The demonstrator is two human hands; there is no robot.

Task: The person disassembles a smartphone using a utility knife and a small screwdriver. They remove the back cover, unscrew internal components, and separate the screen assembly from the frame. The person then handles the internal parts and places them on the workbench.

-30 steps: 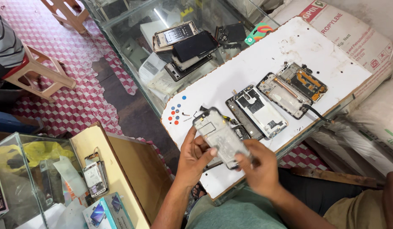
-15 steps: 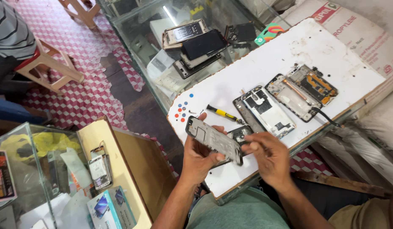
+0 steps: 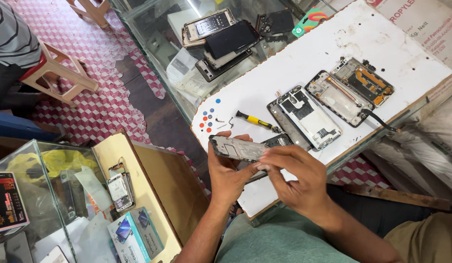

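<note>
My left hand (image 3: 227, 174) grips a grey phone frame (image 3: 235, 147) from below, holding it tilted on edge above the near part of the white work board (image 3: 304, 53). My right hand (image 3: 296, 178) pinches the frame's right end with fingertips. Under the hands a dark phone part (image 3: 277, 141) lies on the board. A small yellow-handled screwdriver (image 3: 255, 120) rests just beyond the frame, with a few tiny screws and coloured dots (image 3: 209, 120) to its left.
Three opened phone bodies (image 3: 308, 116) (image 3: 338, 96) (image 3: 365, 80) lie in a row on the board's right. Several phones (image 3: 221, 36) are stacked on a glass counter behind. A glass case (image 3: 45, 195) with boxes stands at left; a person sits on a stool (image 3: 50, 73) far left.
The phone frame has been turned from flat and face-up to edge-on in both hands. The screwdriver, hidden earlier, now lies exposed on the board.
</note>
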